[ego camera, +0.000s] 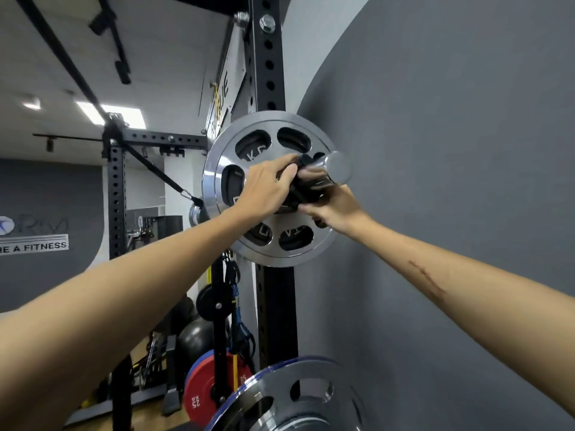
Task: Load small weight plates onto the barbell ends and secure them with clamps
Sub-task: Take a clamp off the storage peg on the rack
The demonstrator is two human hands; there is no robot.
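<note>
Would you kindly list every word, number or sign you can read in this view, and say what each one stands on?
"A FITNESS", after a cut-off fragment: wall sign.
"25", twice: red plate low on the rack.
"K", then probably "G": seen through a cutout of the silver plate on the barbell sleeve.
Other cutout letters: partly hidden, unreadable.
Rack banner: tilted, only "UE" guessable.
Logo above the wall sign: blurred.
</note>
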